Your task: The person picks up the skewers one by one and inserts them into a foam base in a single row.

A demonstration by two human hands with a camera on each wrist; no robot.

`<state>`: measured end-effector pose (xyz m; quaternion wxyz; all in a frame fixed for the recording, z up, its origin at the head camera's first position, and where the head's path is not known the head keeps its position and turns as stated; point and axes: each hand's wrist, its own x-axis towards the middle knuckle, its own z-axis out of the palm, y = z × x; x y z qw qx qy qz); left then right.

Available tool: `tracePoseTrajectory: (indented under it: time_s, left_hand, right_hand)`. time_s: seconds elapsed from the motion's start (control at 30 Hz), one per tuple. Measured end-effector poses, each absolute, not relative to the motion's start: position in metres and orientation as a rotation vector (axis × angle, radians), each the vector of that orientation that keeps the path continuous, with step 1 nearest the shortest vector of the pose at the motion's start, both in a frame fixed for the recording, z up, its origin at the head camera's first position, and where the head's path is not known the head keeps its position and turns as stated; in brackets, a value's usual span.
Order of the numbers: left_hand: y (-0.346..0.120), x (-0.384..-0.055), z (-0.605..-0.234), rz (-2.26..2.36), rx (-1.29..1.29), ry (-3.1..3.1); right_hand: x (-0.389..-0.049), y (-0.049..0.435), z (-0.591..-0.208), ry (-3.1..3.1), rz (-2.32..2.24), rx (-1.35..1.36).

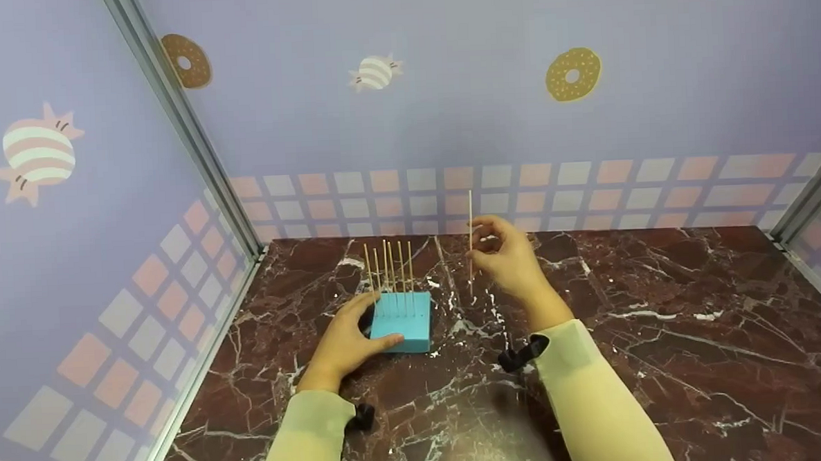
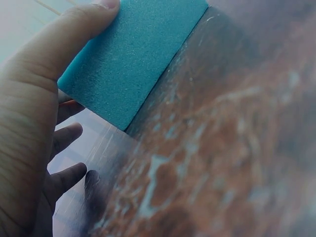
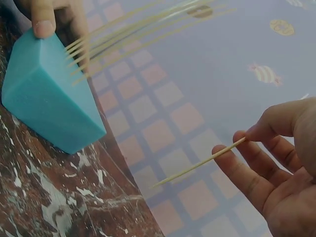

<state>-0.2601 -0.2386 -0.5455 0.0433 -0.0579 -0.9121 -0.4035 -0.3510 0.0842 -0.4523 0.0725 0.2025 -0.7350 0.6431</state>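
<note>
A blue foam block point(image 1: 402, 321) sits on the table with several thin wooden skewers point(image 1: 390, 276) standing upright in its top. My left hand point(image 1: 348, 336) holds the block from its left side, the thumb point(image 2: 74, 37) on the near edge. To the right of the block and apart from it, my right hand point(image 1: 509, 257) pinches a single wooden skewer point(image 1: 470, 221) between thumb and fingers. That skewer is nearly vertical, and in the right wrist view its pointed tip point(image 3: 163, 183) shows, touching nothing.
The dark red marbled table point(image 1: 665, 358) carries white veins. Behind it stands a lilac wall point(image 1: 461, 117) printed with doughnuts, candies and a checked band; a metal corner post point(image 1: 191, 129) rises at the left. A black strap point(image 1: 523, 354) is on the right wrist.
</note>
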Motion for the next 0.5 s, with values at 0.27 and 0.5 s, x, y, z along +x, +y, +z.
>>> tracePoseTrajectory:
  time_s: [0.27, 0.5]
  left_hand:
    - [-0.239, -0.261, -0.546, -1.21, -0.185, -2.797]
    - [-0.239, -0.262, -0.546, -1.214, -0.191, -2.793]
  right_hand:
    - [-0.341, 0.068, -0.452, -2.13, 1.898, 0.668]
    - [-0.332, 0.056, -0.45, -2.122, 1.848, 0.749]
